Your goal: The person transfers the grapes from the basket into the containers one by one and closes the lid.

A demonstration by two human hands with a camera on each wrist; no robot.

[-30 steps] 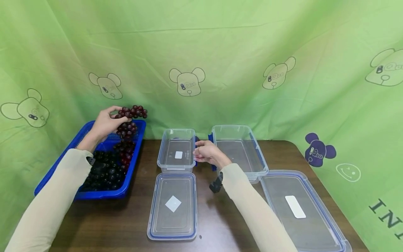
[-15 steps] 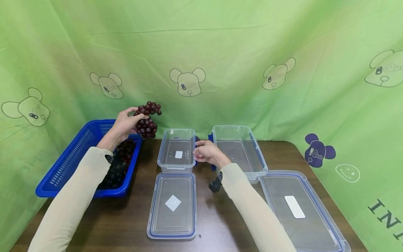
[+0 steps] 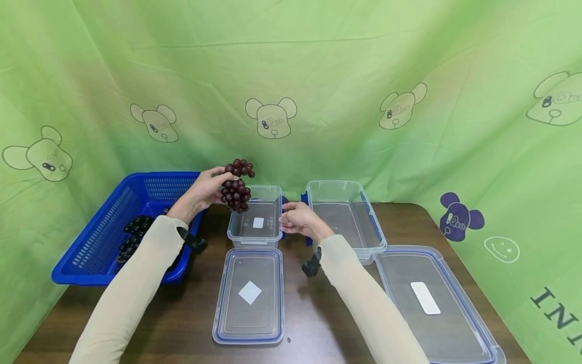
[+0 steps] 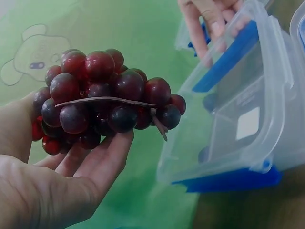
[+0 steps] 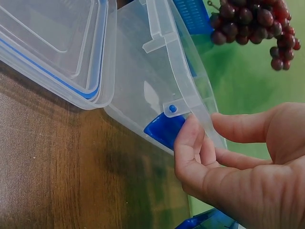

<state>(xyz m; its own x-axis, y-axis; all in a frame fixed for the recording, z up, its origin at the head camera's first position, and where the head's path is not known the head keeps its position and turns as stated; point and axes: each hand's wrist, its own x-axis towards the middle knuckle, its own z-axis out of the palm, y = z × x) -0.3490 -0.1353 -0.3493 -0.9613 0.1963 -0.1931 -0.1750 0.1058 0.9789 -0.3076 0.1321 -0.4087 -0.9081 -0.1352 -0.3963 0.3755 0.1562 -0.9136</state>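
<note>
Green backdrop (image 3: 291, 60) is hanging behind the work area, bear-head prints (image 3: 273, 120) showing. Wood-grain tabletop (image 3: 182, 323) is carrying all foll. items. Blue basket (image 3: 105, 222), perforated, is sitting at far L; dark grapes (image 3: 137, 227) are lying inside, partly hidden by L sleeve (image 3: 136, 288). Lg. lid (image 3: 450, 326), clear w/ blue seal, is lying flat at front R. Lg. container (image 3: 347, 220), clear, is standing uncovered just behind & L of that lid. Sm. container (image 3: 241, 240) is standing uncovered betw. basket & lg. container. Sm. lid (image 3: 249, 318) is lying flat directly in front of sm. container.

L hand (image 3: 204, 191) is gripping red grape bunch (image 3: 235, 196), thumb on one side, fingers beneath. R hand (image 3: 302, 221) is pinching R rim of sm. container betw. thumb & fingers, next to a blue clip (image 5: 164, 130).

Red grape bunch is hanging off the tabletop, approx. above the rear L part of sm. container; contact w/ rim: can't tell. A thin brown stem (image 4: 112, 99) is running across the bunch.

White label (image 3: 426, 298) is showing on lg. lid, diamond-set sticker (image 3: 250, 292) on sm. lid.
</note>
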